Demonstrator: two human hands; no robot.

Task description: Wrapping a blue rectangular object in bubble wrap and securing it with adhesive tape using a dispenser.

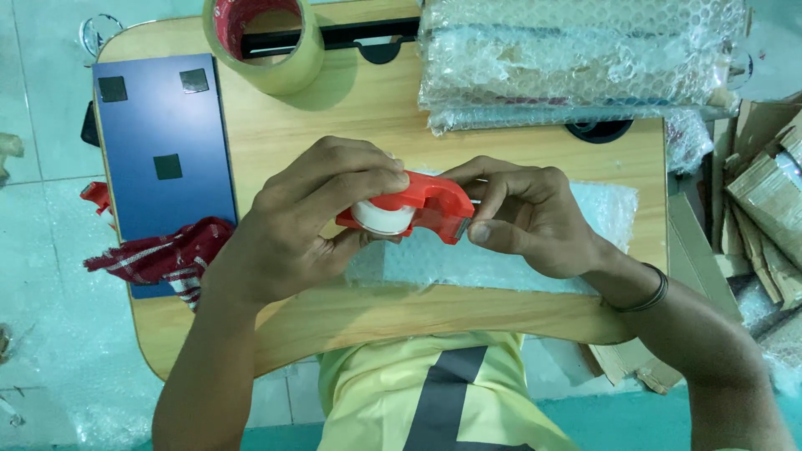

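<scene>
Red plastic tape dispenser [422, 203] with a white roll of tape [383, 217] inside, held just above the middle of the bench [351, 309]. Left hand [313, 221] wraps the roll end of the dispenser, fingers over the top and thumb underneath. Right hand [526, 217] pinches the cutter end between thumb and forefinger; a dark bangle [653, 294] sits on that wrist. Both hands are closed on the dispenser, touching it at opposite ends.

Sheet of bubble wrap [501, 259] lies flat on the bench directly beneath the hands. Bench is pale wood with rounded corners. Blue panel [163, 142] with three small dark squares lies along the bench's left side; red checked cloth [163, 255] rests at its near end, partly hanging off the edge. Large roll of clear packing tape [266, 42] with a red core stands at the far edge. Bubble-wrapped bundle [576, 58] lies at the far right. Cardboard pieces [764, 200] are stacked on the floor to the right.
</scene>
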